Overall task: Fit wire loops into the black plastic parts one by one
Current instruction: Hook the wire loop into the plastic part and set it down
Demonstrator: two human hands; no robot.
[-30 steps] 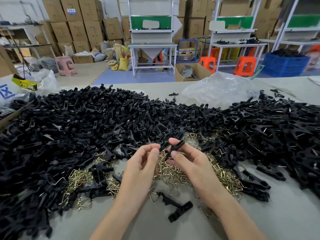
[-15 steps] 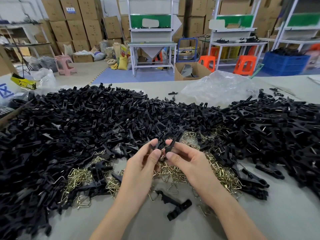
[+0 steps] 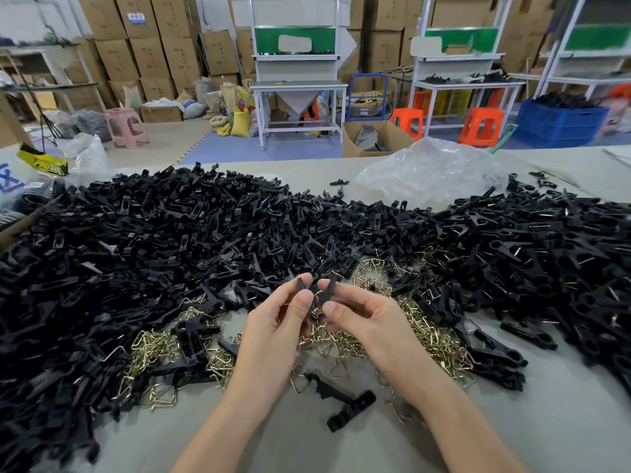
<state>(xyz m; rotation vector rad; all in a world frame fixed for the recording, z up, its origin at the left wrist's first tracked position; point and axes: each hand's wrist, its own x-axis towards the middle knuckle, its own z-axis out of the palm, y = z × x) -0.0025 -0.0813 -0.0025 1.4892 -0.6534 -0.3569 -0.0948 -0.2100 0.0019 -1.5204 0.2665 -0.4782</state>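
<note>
Both hands meet above the table's middle. My left hand (image 3: 276,322) pinches one black plastic part (image 3: 302,285) between thumb and fingers. My right hand (image 3: 362,319) pinches a second black part (image 3: 326,291) that leans against the first; a brass wire loop (image 3: 319,314) shows between the two thumbs. Under the hands lies a heap of brass wire loops (image 3: 430,332). A wide pile of loose black plastic parts (image 3: 153,240) covers the left and far side of the table. Another pile of black parts (image 3: 546,254) with wire in them lies at the right.
Two single black parts (image 3: 345,401) lie on the grey table (image 3: 512,421) just in front of my wrists. A crumpled clear plastic bag (image 3: 430,172) sits at the far edge. Cardboard boxes, benches and orange stools (image 3: 481,126) stand beyond the table.
Both hands have lifted slightly and closed together. The black part in my right hand has turned upright against the part in my left hand, with the wire loop now between the thumbs.
</note>
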